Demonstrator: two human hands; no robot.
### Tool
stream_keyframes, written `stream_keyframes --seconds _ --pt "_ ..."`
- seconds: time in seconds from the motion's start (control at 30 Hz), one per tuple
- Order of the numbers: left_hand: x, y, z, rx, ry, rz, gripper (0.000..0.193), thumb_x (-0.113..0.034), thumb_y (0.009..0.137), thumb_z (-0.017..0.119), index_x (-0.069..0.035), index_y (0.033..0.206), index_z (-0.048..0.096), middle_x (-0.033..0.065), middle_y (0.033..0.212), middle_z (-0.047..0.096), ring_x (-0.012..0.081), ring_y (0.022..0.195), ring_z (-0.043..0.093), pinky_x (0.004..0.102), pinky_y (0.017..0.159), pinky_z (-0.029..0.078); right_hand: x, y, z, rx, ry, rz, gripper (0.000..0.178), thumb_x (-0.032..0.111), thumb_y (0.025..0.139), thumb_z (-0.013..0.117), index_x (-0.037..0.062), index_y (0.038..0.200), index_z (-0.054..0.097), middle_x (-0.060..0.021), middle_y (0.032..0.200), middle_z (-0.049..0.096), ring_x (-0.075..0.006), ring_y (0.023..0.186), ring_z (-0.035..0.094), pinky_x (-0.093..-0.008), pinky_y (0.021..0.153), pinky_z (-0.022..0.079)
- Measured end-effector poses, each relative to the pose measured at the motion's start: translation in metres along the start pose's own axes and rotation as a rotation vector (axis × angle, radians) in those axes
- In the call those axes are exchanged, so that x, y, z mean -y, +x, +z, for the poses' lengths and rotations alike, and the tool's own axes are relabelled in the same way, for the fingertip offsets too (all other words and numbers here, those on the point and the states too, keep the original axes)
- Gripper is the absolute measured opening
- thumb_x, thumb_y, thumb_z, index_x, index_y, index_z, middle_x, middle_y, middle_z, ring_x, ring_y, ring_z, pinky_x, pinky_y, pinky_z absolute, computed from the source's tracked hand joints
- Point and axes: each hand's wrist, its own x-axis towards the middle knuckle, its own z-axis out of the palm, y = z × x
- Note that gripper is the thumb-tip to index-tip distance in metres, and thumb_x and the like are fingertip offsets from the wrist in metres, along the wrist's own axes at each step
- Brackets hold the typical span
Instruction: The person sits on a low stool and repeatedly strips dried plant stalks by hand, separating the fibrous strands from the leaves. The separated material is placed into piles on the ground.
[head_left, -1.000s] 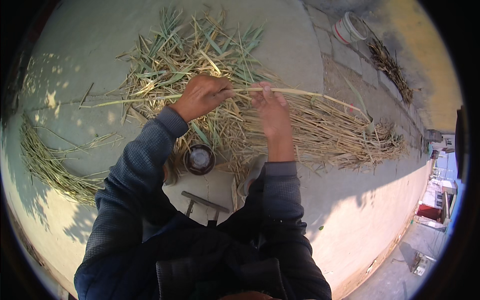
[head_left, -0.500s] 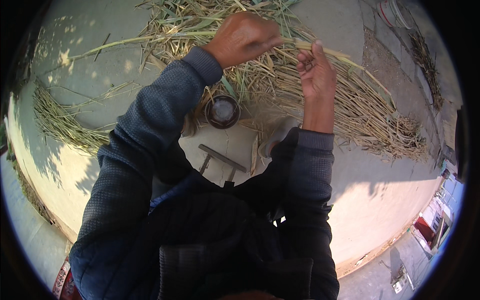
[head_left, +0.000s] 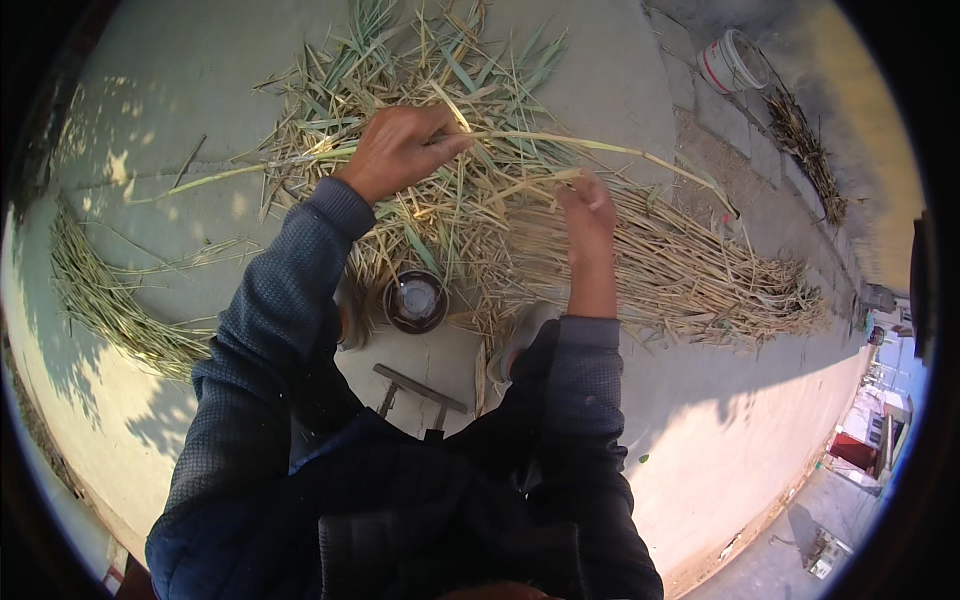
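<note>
My left hand (head_left: 400, 148) is closed around a long, thin yellow-green reed stalk (head_left: 620, 148), which reaches out past the hand on both sides and bends down at its right end. A little lower and to the right, my right hand (head_left: 588, 212) pinches the end of a pale dry leaf strip (head_left: 530, 184), apart from the stalk. Beneath both hands spreads a loose heap of stripped leaves and husks (head_left: 380, 90), some green, mostly straw-coloured. To the right lies a thick pile of dry reed stalks (head_left: 700, 265).
A dark round bowl or pot (head_left: 416, 301) stands between my feet, with a T-shaped bar (head_left: 420, 388) nearer me. At far left lies a bundle of thin greenish stalks (head_left: 105, 290). A white bucket (head_left: 733, 62) and dark brushwood (head_left: 805, 150) are at upper right.
My hands have moved apart, and a leaf strip now shows in the right one, away from the stalk. The view has shifted, bringing more of the heap and the bucket into sight.
</note>
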Motion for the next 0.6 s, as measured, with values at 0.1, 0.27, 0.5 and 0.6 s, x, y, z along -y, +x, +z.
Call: stream_keyframes --seconds 0.1,0.27,0.5,0.6 --pt "0.007 -0.002 -0.011 0.103 -0.070 -0.074 0.026 -0.028 0.092 0.078 -0.004 0.085 0.070 0.0057 0.067 0.063 0.0183 0.057 0.058 0.0361 0.055 0.045 0.013 0.006 -0.006 -0.044 0.051 -0.110 0.035 0.019 0.091 0.080 0.0055 0.120 0.065 -0.0113 0.105 0.073 -0.0203 0.098 0.070 -0.0352 0.084 0.056" --pt "0.012 -0.004 -0.018 0.256 -0.319 -0.128 0.025 -0.029 0.090 0.079 -0.005 0.087 0.072 0.0053 0.071 0.067 0.0178 0.065 0.062 0.0349 0.060 0.047 0.014 0.011 -0.015 0.107 0.275 0.080 0.029 0.020 0.094 0.077 0.0042 0.115 0.066 -0.0097 0.098 0.074 -0.0200 0.092 0.072 -0.0318 0.075 0.057" --pt "-0.009 -0.002 0.012 0.247 -0.298 -0.144 0.020 -0.021 0.093 0.077 -0.002 0.095 0.073 0.0034 0.081 0.072 0.0109 0.075 0.065 0.0307 0.068 0.052 -0.002 -0.005 0.011 0.240 0.247 0.046 0.020 0.018 0.096 0.075 0.0040 0.108 0.067 -0.0078 0.096 0.073 -0.0211 0.088 0.074 -0.0293 0.069 0.059" --pt "-0.007 -0.003 0.018 0.236 -0.532 -0.349 0.019 -0.020 0.096 0.076 -0.002 0.092 0.073 0.0034 0.083 0.073 0.0095 0.075 0.066 0.0270 0.071 0.054 0.000 -0.012 0.019 0.248 0.237 0.057 0.023 0.019 0.098 0.073 0.0015 0.111 0.067 -0.0101 0.098 0.074 -0.0230 0.089 0.075 -0.0303 0.070 0.059"
